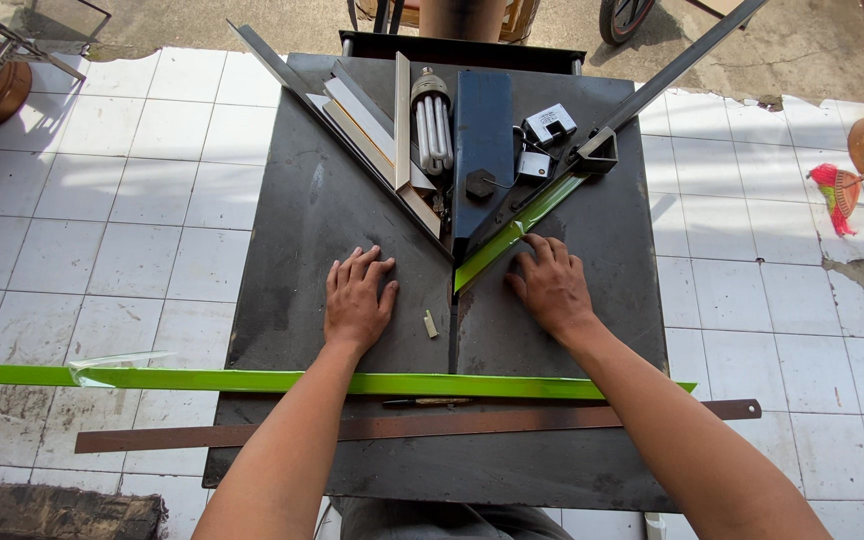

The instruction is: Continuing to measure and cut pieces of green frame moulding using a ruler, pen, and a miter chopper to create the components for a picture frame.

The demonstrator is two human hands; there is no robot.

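Filling most of the view is a dark metal worktable (302, 220), standing on white floor tiles (132, 200), and every place below is being given relative to it. Lying across its near part is a long green strip (282, 381), overhanging the table's left edge, and just nearer than that a long rusty brown flat bar (422, 425) is resting, sticking out past both sides. Running from the table's middle toward its far right is a shorter green strip (517, 232), sitting against a dark angled guide rail (652, 85). The right hand (552, 285) is pressing flat on the table's centre right, fingers spread, fingertips touching the shorter green strip's near end. The left hand (357, 300) is lying open and flat at the table's centre left, holding nothing. Sitting at the table's far middle is a white spiral-tube lamp (432, 125), and between the hands a small pale stub (430, 323) is lying.
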